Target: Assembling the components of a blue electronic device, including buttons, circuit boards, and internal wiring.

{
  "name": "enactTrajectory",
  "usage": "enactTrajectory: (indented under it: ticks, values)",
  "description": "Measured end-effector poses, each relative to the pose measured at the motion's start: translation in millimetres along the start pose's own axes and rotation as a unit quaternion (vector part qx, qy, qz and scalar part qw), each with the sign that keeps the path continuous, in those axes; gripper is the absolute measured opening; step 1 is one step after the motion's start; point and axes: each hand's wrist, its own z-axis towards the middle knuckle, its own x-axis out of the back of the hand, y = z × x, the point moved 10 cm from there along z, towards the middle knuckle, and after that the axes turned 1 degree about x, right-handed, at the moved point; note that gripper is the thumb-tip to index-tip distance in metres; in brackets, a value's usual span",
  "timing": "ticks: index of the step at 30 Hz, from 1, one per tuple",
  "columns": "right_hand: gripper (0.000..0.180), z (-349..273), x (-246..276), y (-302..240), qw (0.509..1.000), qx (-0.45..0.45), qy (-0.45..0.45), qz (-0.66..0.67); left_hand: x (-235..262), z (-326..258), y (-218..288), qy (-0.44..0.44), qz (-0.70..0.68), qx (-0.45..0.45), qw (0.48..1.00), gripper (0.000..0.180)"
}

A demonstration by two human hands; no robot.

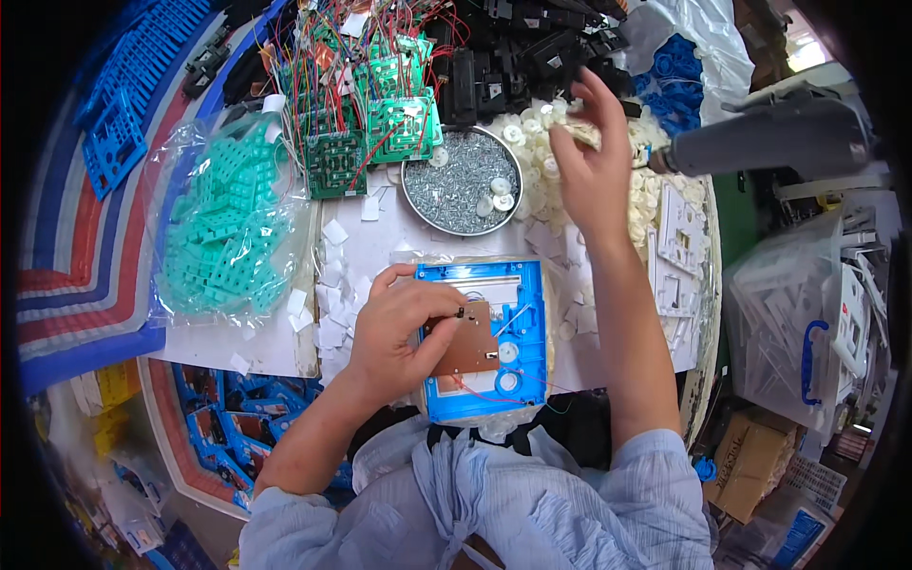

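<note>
A blue plastic casing point(538, 332) lies in front of me on the table, with a brown circuit board point(472, 353) inside it. My left hand point(399, 332) rests over the casing's left side. Its thumb and index finger close at the board's upper part around a small black part point(461, 312), too small to identify exactly. Thin red wires trail from the board's lower edge. My right hand point(597, 152) is raised beyond the casing, over a pile of cream-white round plastic pieces point(541, 161). Its thumb and fingers are apart, and I see nothing held between them.
A round metal tin of screws point(461, 180) stands beyond the casing. Green wired circuit boards point(404, 128) and black parts point(518, 66) are piled behind. A bag of turquoise parts point(228, 218) lies left. A grey power tool point(769, 138) juts in from the right, near white panels point(676, 233).
</note>
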Motion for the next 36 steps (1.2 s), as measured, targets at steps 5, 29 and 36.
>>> enactTrajectory:
  ticks: [5, 29, 36]
  values:
    - [0.072, 63.6, -56.8, 40.4, 0.902, 0.169, -0.033, -0.395, -0.5, -0.4, -1.5, -0.007, 0.001, 0.015, 1.000, 0.018]
    - [0.020, -159.5, -36.8, -175.0, 0.786, 0.279, -0.546, -0.079, 2.1, -13.3, -43.2, 0.127, -0.189, 0.126, 0.966, 0.013]
    - [0.030, -148.2, -12.4, -137.6, 0.823, 0.231, -0.514, 0.069, 6.5, -16.0, -41.6, 0.121, -0.151, 0.126, 0.973, 0.014]
